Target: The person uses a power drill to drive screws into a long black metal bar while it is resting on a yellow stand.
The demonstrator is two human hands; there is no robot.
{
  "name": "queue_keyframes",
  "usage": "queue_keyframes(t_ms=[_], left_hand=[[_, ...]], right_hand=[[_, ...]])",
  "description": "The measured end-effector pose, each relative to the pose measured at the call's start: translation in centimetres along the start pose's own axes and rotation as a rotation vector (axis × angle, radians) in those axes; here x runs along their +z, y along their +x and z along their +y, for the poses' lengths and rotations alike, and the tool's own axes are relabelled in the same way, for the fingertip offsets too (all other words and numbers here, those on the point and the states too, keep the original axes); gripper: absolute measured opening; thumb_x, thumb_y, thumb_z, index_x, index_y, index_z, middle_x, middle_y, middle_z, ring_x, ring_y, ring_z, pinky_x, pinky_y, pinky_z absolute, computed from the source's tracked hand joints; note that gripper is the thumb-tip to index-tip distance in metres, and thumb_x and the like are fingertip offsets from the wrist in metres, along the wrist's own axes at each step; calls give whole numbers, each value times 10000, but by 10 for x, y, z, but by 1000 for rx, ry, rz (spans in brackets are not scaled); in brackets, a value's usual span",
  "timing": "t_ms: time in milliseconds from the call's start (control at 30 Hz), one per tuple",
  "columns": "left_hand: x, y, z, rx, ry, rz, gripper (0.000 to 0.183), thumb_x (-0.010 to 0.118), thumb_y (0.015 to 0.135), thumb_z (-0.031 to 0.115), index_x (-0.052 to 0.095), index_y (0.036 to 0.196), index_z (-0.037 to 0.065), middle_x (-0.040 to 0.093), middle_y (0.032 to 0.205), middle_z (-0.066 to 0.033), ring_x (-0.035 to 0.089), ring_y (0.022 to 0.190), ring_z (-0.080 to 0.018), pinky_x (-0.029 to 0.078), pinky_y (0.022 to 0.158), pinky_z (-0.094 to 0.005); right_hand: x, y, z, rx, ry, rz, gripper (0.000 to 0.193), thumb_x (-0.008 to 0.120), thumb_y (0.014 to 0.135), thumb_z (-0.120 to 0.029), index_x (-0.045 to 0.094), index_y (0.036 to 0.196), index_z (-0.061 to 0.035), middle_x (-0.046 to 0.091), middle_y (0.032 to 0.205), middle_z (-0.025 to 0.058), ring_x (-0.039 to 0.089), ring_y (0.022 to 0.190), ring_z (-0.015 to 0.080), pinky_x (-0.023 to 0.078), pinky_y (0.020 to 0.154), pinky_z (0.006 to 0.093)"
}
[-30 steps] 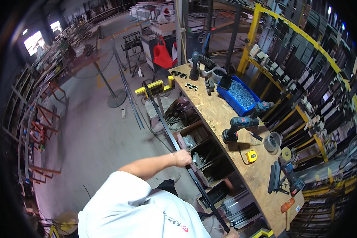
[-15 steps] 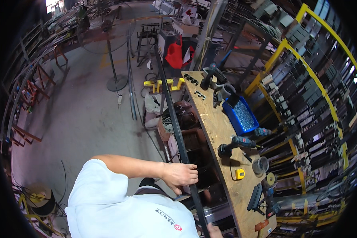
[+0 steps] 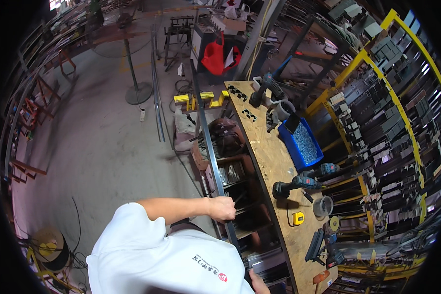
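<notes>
A long, straight dark metal profile (image 3: 211,156) runs from the far floor area toward my body, along the left side of the workbench. My left hand (image 3: 222,209) is closed around it in front of my chest, knuckles up. At the lower edge, my right hand (image 3: 258,283) grips the profile's near part; its thumb shows and the other fingers are mostly hidden. Part of the profile's upper face shines light grey. Beneath it are shelf compartments (image 3: 250,218) with dark contents.
The wooden workbench (image 3: 274,161) on the right carries cordless drills (image 3: 299,184), a blue bin of screws (image 3: 306,144), a yellow tape measure (image 3: 298,218) and black clips. Yellow racks (image 3: 397,98) of profiles stand beyond. A fan stand (image 3: 138,93) is on the floor at left.
My left hand has gone from lying over the profile with fingers stretched to closing around it. The profile has turned, showing a lighter face. More of my right hand shows.
</notes>
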State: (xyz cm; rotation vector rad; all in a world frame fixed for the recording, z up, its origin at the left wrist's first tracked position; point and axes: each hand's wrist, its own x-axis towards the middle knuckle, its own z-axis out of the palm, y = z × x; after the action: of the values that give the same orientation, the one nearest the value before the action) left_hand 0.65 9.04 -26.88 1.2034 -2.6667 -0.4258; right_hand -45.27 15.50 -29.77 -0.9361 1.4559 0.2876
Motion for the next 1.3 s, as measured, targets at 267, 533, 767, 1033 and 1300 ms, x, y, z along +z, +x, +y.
queue_keyframes(t_ms=[267,533,767,1033,1300], left_hand=[[14,8,-18,38,-105,-100,206,771,717,276,743,785,84,724,783,-136,710,809,-361,546,725,-466],[26,-7,-73,21,-93,-174,302,753,770,393,702,792,97,718,831,-112,700,854,-326,545,741,-465],[4,-15,-111,-135,-317,-107,423,652,860,474,736,855,60,725,841,-181,696,815,-399,554,723,-494],[-26,-83,-306,-629,-3,33,459,592,879,458,740,875,24,713,962,-236,675,980,-421,545,890,-520],[-74,-144,-459,-728,266,408,304,579,944,285,683,914,1,689,1002,-192,612,1018,-401,497,914,-492]], right_hand=[[8,-15,3,-112,-106,196,619,482,1072,-520,710,1198,42,747,1112,142,676,1031,204,509,926,330],[50,-35,-15,-323,-838,581,443,815,748,-343,734,1099,-84,692,1003,225,694,917,424,562,839,478],[81,-29,-43,-247,-725,783,201,778,723,-168,759,918,-123,727,833,186,710,843,404,568,774,489],[86,-38,-61,-142,-734,695,150,728,800,-161,746,946,-133,722,845,184,698,863,419,562,780,494],[86,-42,-72,-208,-669,662,201,651,738,-61,705,929,-94,691,841,192,675,854,432,543,744,475]])
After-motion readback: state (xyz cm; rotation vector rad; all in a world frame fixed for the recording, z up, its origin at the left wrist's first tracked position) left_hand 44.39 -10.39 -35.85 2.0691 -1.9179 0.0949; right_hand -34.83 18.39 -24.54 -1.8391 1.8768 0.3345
